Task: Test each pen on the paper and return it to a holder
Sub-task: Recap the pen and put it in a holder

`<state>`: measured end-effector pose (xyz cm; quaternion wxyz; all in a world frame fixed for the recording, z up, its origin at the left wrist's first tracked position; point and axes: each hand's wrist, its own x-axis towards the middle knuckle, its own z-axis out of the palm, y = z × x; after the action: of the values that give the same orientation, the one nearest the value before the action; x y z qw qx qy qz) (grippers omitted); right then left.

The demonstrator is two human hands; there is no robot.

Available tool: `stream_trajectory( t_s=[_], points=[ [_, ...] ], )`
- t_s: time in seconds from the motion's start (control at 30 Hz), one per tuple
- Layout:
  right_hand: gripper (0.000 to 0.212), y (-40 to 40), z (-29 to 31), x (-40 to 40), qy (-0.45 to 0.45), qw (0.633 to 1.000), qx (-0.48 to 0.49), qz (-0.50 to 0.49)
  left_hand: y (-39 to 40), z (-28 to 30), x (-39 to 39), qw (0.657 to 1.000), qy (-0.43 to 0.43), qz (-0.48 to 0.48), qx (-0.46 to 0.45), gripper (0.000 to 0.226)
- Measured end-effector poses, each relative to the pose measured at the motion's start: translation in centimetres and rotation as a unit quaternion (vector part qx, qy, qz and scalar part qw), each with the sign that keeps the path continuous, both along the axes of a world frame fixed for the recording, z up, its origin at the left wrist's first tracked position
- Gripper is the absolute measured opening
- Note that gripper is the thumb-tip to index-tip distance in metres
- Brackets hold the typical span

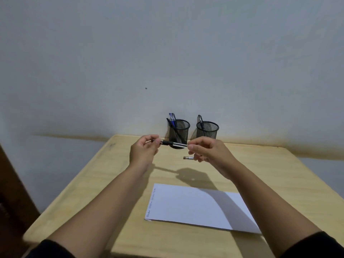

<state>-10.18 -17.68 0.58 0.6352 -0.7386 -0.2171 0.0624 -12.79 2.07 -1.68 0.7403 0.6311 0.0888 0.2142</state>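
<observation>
A black and clear pen (172, 143) is held level in the air in front of the left holder. My left hand (144, 151) grips its left end and my right hand (206, 150) pinches its right end. A small cap-like piece (188, 158) sticks out from under my right hand's lower fingers. Two black mesh holders stand at the table's back edge: the left holder (181, 127) has several pens in it, blue and black, and the right holder (209, 130) has one pen (200, 121). The white paper (186, 203) lies near me with faint scribbles along its left edge.
The light wooden table (115, 183) stands against a pale wall. Its left edge drops off to a dark floor area, and my forearms cast shadows over the paper's right part.
</observation>
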Motion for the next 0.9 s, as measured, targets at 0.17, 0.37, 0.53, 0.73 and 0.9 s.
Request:
stream_trajectory(
  t_s=[0.17, 0.37, 0.53, 0.73, 0.9],
  points=[
    [0.007, 3.7, -1.0, -1.4, 0.067, 0.988, 0.140, 0.019, 1.2, -0.7, -1.9, 0.998, 0.006, -0.024, -0.062, 0.011],
    [0.012, 7.1, -2.2, -2.7, 0.042, 0.985, 0.165, 0.006, 1.7, -1.1, -2.8, 0.996, 0.017, -0.062, -0.063, 0.008],
    [0.015, 6.1, -2.4, -2.6, -0.037, 0.985, 0.157, -0.066, 5.4, -1.3, -3.2, 0.985, 0.042, 0.044, -0.163, 0.020],
    [0.021, 4.2, -3.3, -1.5, 0.010, 0.984, 0.165, -0.069, 8.2, -3.6, -3.8, 0.992, 0.102, 0.055, 0.045, 0.015],
    [0.016, 5.1, -4.4, -1.8, 0.066, 0.984, 0.164, -0.034, 5.5, -5.0, -3.4, 0.962, 0.116, 0.031, 0.243, 0.005]
  ],
)
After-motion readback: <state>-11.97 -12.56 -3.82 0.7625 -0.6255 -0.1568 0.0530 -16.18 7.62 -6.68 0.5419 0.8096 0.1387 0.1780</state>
